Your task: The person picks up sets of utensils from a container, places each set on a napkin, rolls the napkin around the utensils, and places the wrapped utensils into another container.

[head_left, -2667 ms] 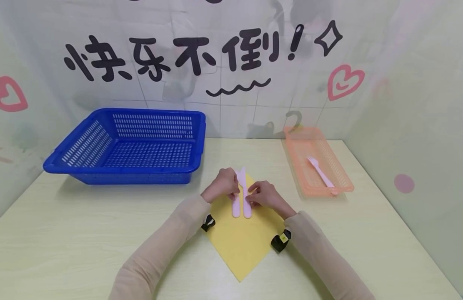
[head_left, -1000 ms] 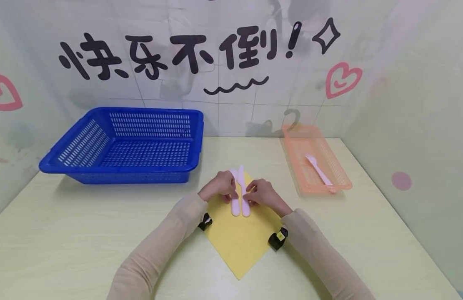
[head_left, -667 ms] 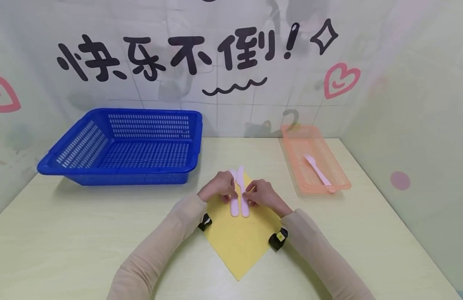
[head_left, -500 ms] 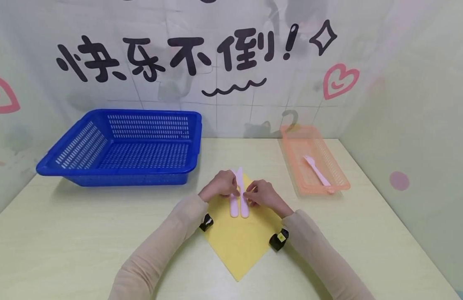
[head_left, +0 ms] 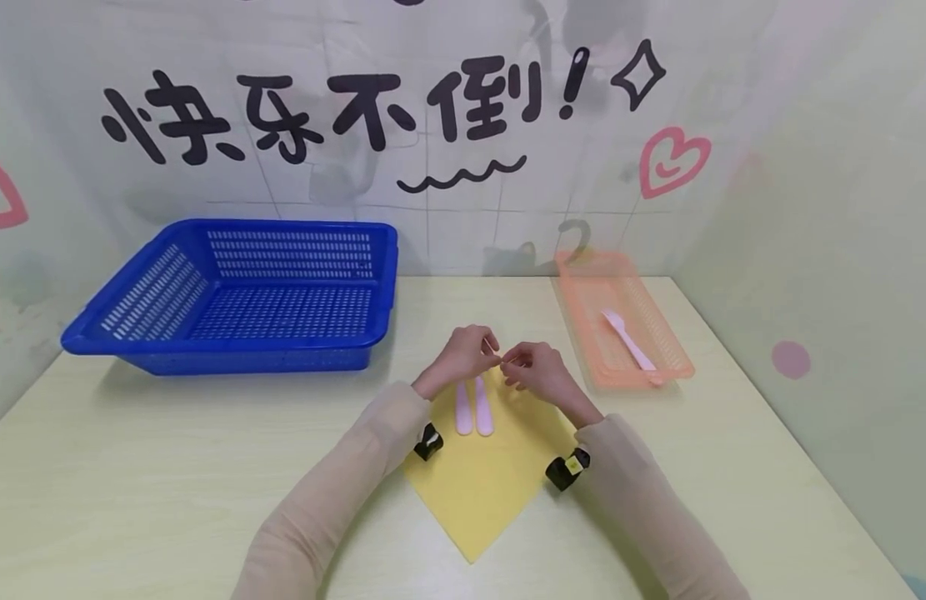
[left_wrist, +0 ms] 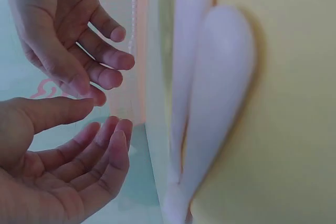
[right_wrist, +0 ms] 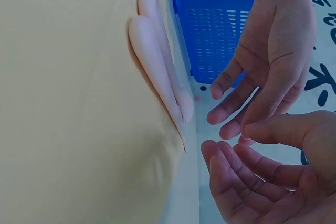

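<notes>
Bright, even light; wrist views blurred up close.

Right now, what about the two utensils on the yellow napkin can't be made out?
- Utensils: head view, the hands hover over the far ends, so the types stay hidden.
- Left wrist view: utensils blurred, tips cut by the edge.
- Right wrist view: far ends seen edge-on, shapes unclear.
- Napkin far corner: covered by hands.

the back wall [head_left: 463, 217] carries large black brush-style chinese characters [head_left: 320, 112] reading "快乐不倒!", with a black four-point diamond outline [head_left: 638, 75] after the exclamation mark, a black wavy line [head_left: 463, 173] beneath them and a pink heart [head_left: 674, 160] at the right; the same lettering shows partly in the right wrist view, too cut off to read
</notes>
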Available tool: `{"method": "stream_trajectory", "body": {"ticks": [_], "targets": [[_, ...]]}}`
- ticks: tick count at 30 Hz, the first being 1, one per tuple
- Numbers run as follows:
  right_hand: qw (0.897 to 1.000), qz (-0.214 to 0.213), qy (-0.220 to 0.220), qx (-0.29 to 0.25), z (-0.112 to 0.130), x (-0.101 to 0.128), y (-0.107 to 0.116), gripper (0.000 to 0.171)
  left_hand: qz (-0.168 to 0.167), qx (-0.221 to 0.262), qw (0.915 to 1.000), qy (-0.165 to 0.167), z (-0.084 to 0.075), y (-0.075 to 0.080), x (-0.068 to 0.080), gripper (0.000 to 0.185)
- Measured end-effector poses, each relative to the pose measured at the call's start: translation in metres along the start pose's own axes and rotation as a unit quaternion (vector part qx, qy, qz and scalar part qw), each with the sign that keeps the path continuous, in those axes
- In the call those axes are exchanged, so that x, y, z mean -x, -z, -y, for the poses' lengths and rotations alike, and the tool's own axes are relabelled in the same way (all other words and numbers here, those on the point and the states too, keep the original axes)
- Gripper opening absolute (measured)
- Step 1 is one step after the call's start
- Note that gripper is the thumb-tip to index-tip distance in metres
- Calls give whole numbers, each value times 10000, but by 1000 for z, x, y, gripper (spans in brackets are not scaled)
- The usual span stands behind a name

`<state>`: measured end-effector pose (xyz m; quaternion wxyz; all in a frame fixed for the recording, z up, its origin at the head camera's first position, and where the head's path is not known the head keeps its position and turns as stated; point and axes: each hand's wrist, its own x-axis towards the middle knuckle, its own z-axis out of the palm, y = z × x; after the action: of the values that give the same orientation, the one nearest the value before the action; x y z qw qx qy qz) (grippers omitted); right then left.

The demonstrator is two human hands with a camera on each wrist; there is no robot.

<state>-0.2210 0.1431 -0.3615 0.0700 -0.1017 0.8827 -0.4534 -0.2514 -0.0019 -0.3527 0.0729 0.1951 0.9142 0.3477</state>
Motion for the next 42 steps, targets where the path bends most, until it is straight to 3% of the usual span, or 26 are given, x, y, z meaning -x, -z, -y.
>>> {"method": "stream_trajectory", "body": {"ticks": [17,33,42], "targets": [[9966,-803,25,183,-12,8,52,18,-333,806,9942,-631,-38,-23,-37,22],[9891,-1188,-582,649,-36,19,98,22,-288,1108,9919,-550,-73,-52,-63,24],[9831,-1294,-839,991,-50,21,118,24,-111,1255,9894,-721,-95,-68,-72,24]]}}
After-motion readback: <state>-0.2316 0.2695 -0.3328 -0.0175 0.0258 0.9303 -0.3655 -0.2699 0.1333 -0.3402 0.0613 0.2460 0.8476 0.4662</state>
